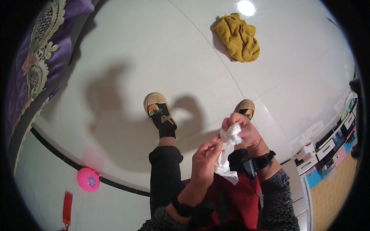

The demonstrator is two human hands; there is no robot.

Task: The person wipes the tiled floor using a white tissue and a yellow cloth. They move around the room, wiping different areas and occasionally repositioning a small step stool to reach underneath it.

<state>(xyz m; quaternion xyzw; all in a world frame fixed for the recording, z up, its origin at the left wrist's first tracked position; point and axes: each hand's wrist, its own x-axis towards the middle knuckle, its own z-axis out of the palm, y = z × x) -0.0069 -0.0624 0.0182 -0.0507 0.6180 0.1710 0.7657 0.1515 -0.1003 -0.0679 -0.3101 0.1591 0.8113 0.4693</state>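
In front of my lap I hold a thin, crumpled white piece that looks like a plastic bag [231, 134]. It is bunched up at the top, and a loose end hangs down below my left fingers. My left hand [205, 161] pinches it between thumb and fingers. My right hand [249, 134] is closed round the bunched part, close by the left one. Some of the right fingertips are hidden behind the white folds.
A mustard-yellow cloth [238, 37] lies heaped on the pale tiled floor. At left hangs purple, lace-trimmed fabric [63, 34]. Below it are a pink ball [88, 179] and a red tassel [67, 208]. White drawers [325, 149] stand at right. My shoes [158, 111] rest apart on the floor.
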